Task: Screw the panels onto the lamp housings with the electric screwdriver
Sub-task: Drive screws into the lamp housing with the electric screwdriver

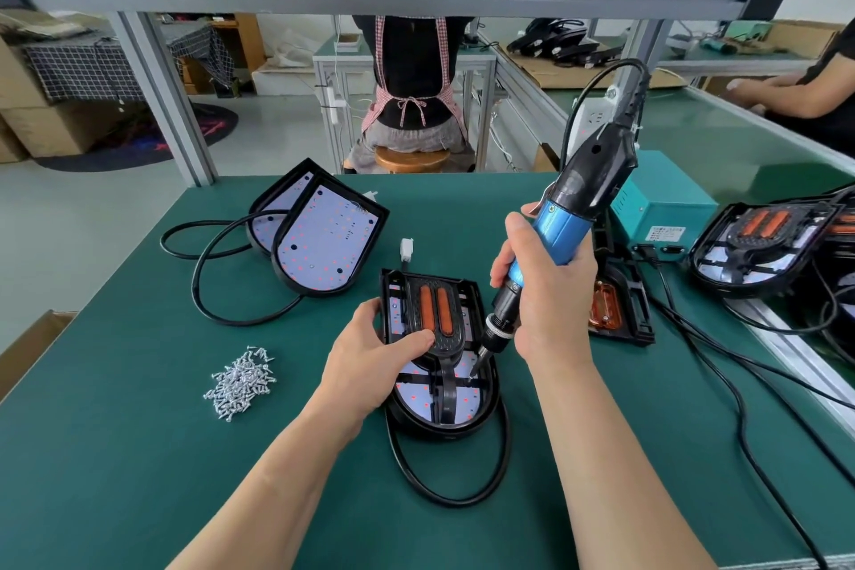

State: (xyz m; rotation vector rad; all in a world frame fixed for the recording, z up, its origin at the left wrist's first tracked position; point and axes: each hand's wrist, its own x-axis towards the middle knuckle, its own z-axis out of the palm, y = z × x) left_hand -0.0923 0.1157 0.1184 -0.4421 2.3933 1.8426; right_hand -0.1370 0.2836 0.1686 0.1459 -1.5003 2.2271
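A black lamp housing (444, 423) lies on the green table in front of me, with a black panel (432, 312) bearing two orange strips on top of it. My left hand (370, 352) grips the panel's left side, thumb pressed on its lower edge. My right hand (548, 292) holds the blue and black electric screwdriver (562, 222), tilted to the right. Its bit touches the panel's lower right part, over the white LED board. A pile of several silver screws (240, 382) lies to the left.
Two open housings (324, 241) with white LED boards and a looped black cable (208, 287) lie at back left. Another panel (620, 305), a teal power box (666, 208) and more housings (763, 241) stand at right. Cords (740, 412) trail across the right side. Other persons sit beyond the table.
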